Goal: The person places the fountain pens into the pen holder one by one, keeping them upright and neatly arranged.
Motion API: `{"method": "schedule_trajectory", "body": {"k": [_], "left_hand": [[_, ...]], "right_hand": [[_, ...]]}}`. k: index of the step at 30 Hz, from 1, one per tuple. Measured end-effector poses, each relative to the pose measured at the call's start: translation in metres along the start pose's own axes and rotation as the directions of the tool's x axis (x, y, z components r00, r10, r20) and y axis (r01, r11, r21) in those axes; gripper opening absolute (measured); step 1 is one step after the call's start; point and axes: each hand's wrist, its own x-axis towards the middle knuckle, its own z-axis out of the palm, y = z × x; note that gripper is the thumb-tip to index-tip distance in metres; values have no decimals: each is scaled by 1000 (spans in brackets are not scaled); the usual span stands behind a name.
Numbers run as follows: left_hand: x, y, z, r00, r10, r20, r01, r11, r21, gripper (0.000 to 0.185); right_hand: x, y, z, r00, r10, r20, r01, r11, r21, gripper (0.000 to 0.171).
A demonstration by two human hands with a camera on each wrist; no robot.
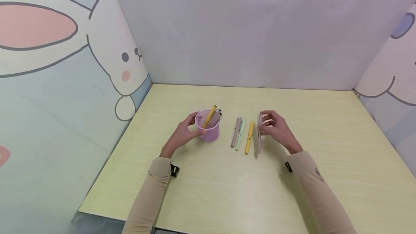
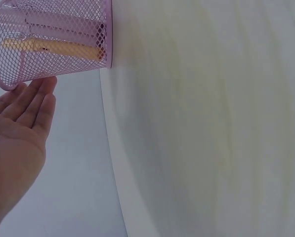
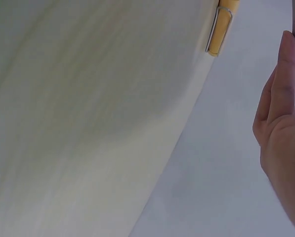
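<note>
At the centre of the head view, a pink mesh cup (image 1: pixel 208 130) is steadied on the desk (image 1: pixel 208 190) by the left hand (image 1: pixel 182 134), whose fingers are cupped against its left wall; in the left wrist view the fingers (image 2: pixel 36 101) lie straight and relaxed beside the mesh, so the hand is read as open and merely touching. 3 or so pens stand tilted inside the cup, a yellow one among them. Right of centre, a grey-pink pen (image 1: pixel 259 133) is pinched near its upper end by the right hand (image 1: pixel 276 127), thumb and fingertips curled round it, its lower end at or just above the desk. Just to its left, 3 more pens are laid in a row: a yellow pen (image 1: pixel 249 137), a mint pen (image 1: pixel 241 134) and a mauve pen (image 1: pixel 236 131). Because the grip sits so near one end, the pen could swing or slip free. The light cup, held only by touch, could be tipped by a pen pressed against its rim. Both forearms are stretched forward in beige sleeves, wrists raised slightly.
</note>
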Motion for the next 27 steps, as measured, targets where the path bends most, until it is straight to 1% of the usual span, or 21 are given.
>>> {"method": "schedule_trajectory", "body": {"k": [2, 6, 12, 20, 27], "left_hand": [[0, 0, 0, 1000, -9, 1, 9, 1000, -2, 81], [0, -1, 0, 1000, -7, 2, 7, 1000, -5, 81], [0, -1, 0, 1000, -5, 1, 5, 1000, -4, 80], [2, -2, 0, 1000, 2, 5, -2, 1000, -3, 79], [2, -5, 1, 1000, 8, -1, -8, 1000, -3, 79]], "right_hand": [[0, -2, 1, 1000, -16, -7, 16, 1000, 9, 57], [0, -7, 3, 998, -61, -25, 62, 998, 31, 56], [1, -16, 7, 989, -135, -55, 139, 988, 67, 55], [4, -19, 14, 973, -212, -86, 221, 967, 125, 52], [8, -21, 21, 953, -283, -109, 298, 942, 152, 52]]}}
